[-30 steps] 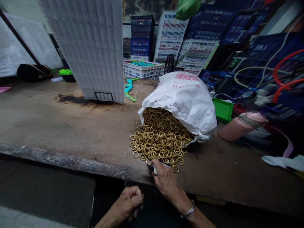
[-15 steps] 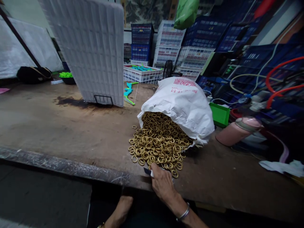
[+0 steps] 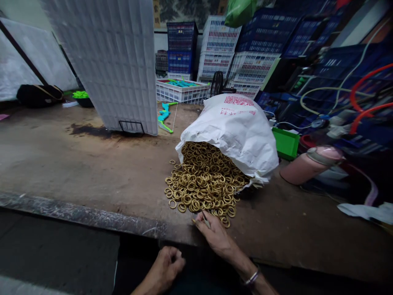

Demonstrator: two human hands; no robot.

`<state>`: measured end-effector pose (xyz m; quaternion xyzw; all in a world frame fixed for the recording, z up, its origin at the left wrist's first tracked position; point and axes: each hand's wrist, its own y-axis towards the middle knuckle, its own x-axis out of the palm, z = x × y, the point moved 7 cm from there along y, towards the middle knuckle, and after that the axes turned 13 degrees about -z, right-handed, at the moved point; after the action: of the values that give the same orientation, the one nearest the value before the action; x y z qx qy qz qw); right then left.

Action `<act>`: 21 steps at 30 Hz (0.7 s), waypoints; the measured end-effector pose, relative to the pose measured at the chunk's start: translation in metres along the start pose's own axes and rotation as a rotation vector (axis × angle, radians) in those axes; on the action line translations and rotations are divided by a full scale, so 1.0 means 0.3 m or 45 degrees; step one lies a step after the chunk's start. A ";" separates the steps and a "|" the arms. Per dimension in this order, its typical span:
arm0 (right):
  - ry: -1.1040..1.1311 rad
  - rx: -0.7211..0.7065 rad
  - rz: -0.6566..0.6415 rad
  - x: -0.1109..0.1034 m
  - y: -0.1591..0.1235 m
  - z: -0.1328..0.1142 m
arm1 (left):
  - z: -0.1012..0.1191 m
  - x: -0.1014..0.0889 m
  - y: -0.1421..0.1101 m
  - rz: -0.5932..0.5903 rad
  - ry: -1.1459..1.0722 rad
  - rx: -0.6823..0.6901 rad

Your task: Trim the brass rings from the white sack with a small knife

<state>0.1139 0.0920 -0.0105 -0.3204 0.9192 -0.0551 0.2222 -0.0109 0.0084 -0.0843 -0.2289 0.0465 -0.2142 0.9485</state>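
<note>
My right hand (image 3: 216,235) is closed at the near edge of the ring pile. A small knife with a dark, narrow blade (image 3: 206,220) sticks up between its fingers. At the fingertips a bit of a brass-coloured ring (image 3: 193,221) shows; whether it is gripped or just touched I cannot tell. Just below the table edge, my left hand (image 3: 167,264) has its fingers curled in, thumb against them; what they hold, if anything, is hidden. Many brass-coloured rings (image 3: 202,190) spill onto the table from the mouth of a white woven sack (image 3: 236,127) lying on its side.
A tall, pale ribbed panel (image 3: 123,73) stands on the wooden table (image 3: 76,172). Behind it lie a toy bow (image 3: 165,114) and a white crate (image 3: 181,93) of similar parts. To the right are a green tray (image 3: 285,143) and a pink bottle (image 3: 310,166). Stacked crates (image 3: 219,41) fill the back.
My left hand has risen and moved right, toward the right hand. In my right hand the blade has swung from pointing left to pointing upward. The view has shifted slightly.
</note>
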 end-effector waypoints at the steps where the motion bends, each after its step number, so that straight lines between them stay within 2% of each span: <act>1: 0.073 -0.001 -0.030 0.001 -0.004 0.000 | 0.046 0.015 -0.015 -0.059 0.041 0.053; 2: 0.129 -0.002 -0.058 0.003 -0.008 0.000 | 0.089 0.025 -0.028 -0.096 0.034 0.104; 3: 0.168 -0.002 -0.080 0.004 -0.012 -0.001 | 0.129 0.020 -0.039 -0.060 0.026 0.143; 6: 0.247 0.006 -0.138 0.013 -0.017 -0.003 | 0.219 -0.037 -0.050 0.223 0.027 0.260; 8: 0.297 0.006 -0.173 0.020 -0.016 -0.003 | 0.246 -0.055 -0.029 0.281 -0.004 0.301; 13: 0.385 0.008 -0.197 0.029 -0.014 0.006 | 0.280 -0.026 0.033 0.150 -0.049 0.433; 17: 0.473 0.064 -0.120 0.037 -0.017 0.028 | 0.257 -0.022 0.038 0.243 -0.092 0.395; 21: 0.647 0.136 -0.124 0.078 -0.016 0.049 | 0.256 -0.031 0.027 0.359 -0.003 0.474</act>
<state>0.1067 0.0745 -0.0311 -0.3281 0.9248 -0.1927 -0.0020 -0.0019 0.0507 -0.0196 -0.0416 0.0366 -0.0841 0.9949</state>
